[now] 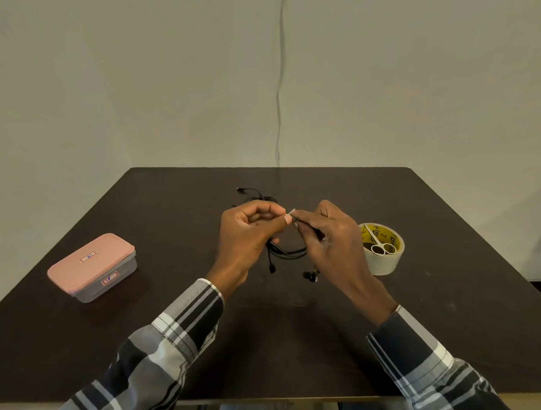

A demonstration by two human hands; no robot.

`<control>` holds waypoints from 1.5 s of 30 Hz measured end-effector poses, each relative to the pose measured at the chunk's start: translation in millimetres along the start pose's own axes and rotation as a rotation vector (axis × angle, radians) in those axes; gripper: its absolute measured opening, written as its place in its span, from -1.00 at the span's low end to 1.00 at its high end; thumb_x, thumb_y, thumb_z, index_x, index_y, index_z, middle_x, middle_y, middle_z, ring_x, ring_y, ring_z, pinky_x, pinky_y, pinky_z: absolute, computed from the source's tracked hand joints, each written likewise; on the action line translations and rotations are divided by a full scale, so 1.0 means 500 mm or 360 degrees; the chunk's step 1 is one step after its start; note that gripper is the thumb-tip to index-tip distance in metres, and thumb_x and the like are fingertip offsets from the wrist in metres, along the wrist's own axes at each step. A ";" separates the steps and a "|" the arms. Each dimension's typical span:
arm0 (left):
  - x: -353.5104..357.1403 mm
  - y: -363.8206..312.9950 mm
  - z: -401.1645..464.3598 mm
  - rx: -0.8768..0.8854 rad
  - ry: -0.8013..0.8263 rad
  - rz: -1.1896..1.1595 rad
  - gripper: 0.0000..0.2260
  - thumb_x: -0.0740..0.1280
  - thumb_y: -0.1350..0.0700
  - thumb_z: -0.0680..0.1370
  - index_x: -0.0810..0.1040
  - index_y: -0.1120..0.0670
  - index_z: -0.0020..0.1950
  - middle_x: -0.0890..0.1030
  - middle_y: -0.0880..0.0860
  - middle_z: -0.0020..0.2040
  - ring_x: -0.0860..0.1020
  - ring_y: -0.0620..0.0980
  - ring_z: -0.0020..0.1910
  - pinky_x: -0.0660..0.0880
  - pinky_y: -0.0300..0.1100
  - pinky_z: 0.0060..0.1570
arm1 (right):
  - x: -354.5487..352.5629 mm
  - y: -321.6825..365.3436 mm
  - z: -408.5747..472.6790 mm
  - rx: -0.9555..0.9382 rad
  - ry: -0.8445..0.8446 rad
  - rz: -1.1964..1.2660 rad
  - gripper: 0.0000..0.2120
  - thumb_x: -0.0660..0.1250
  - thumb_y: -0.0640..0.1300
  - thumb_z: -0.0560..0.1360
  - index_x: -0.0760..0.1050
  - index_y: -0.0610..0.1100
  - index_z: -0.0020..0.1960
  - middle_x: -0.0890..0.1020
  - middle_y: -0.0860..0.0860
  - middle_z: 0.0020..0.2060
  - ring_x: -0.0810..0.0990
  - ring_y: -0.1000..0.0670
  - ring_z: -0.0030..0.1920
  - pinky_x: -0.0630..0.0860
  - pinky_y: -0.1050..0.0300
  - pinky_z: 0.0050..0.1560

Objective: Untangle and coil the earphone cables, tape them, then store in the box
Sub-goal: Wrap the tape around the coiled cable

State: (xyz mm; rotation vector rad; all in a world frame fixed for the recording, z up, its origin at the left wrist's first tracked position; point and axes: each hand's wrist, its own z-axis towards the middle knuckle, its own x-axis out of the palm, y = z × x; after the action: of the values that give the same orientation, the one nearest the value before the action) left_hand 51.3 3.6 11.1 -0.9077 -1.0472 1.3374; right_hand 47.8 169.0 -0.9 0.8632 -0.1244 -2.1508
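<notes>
Both hands meet above the table [175,335]: the left hand [247,237] pinches a small tape strip [290,212] against the coiled earphone cable [292,253] gripped by the right hand [330,236], a second cable [256,196] beyond, tape roll [388,263] right, closed box [92,267] left.

I see one coiled black earphone cable [292,253] held up mid-counter, tape strip [290,214] at its top; another tangled cable [256,196] behind; closed pink-lidded box [92,266] left.
</notes>
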 end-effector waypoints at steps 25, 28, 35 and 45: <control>-0.018 -0.024 0.007 0.0398 0.0406 0.1221 -0.90 0.39 0.15 0.56 0.70 0.10 0.00 0.69 -0.01 -0.19 0.63 -0.07 -0.21 0.59 -0.11 -0.16 | -0.043 -0.008 0.035 0.0666 0.0627 0.0641 -0.87 0.42 -0.23 0.55 0.72 -0.19 0.05 0.71 -0.03 -0.20 0.64 0.07 -0.19 0.60 0.07 -0.07; -0.018 -0.026 0.007 0.0084 0.0337 0.0701 -0.92 0.45 0.20 0.52 0.70 0.14 0.00 0.72 0.03 -0.20 0.70 -0.04 -0.21 0.63 -0.20 -0.17 | -0.045 -0.005 0.033 0.0874 0.0547 0.1031 -0.85 0.40 -0.30 0.55 0.71 -0.24 0.07 0.74 -0.17 -0.18 0.64 0.04 -0.23 0.59 0.17 -0.16; -0.010 -0.045 0.006 -0.0286 0.0254 0.0053 -0.86 0.48 0.31 0.45 0.70 0.18 -0.02 0.73 0.13 -0.18 0.71 0.00 -0.23 0.55 -0.34 -0.26 | -0.053 -0.004 0.035 0.1093 0.0421 0.1489 -0.80 0.38 -0.38 0.52 0.69 -0.23 0.09 0.74 -0.18 -0.17 0.67 -0.02 -0.18 0.63 0.22 -0.14; -0.022 -0.045 0.016 -0.0648 0.0301 -0.0216 -0.82 0.47 0.29 0.46 0.70 0.20 0.05 0.72 0.17 -0.13 0.68 -0.01 -0.23 0.64 -0.15 -0.04 | -0.058 -0.011 0.027 0.1100 0.0479 0.1707 -0.79 0.34 -0.41 0.53 0.71 -0.21 0.02 0.73 -0.14 -0.15 0.67 0.01 -0.15 0.61 0.24 -0.10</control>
State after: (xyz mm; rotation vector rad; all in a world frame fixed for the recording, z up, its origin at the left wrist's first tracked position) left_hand 51.1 -8.9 34.1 -1.2146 -1.2309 0.9196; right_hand 49.0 190.7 22.9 1.1255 -0.9736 -0.9390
